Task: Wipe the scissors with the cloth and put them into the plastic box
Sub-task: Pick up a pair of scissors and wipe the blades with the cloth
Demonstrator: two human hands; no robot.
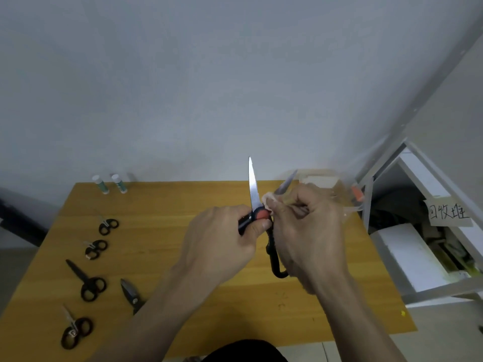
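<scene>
Above the middle of the table (209,309), my left hand (222,239) grips one handle of the opened scissors (257,215), one blade pointing up. My right hand (305,231) pinches the cloth (268,199) against the other blade near the pivot. The plastic box (337,189) sits just behind my right hand, at the table's far right corner

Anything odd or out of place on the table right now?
Nothing stands out. The left hand and right hand hold the open scissors with the cloth at one blade; five more pairs lie on the table at left.
</scene>
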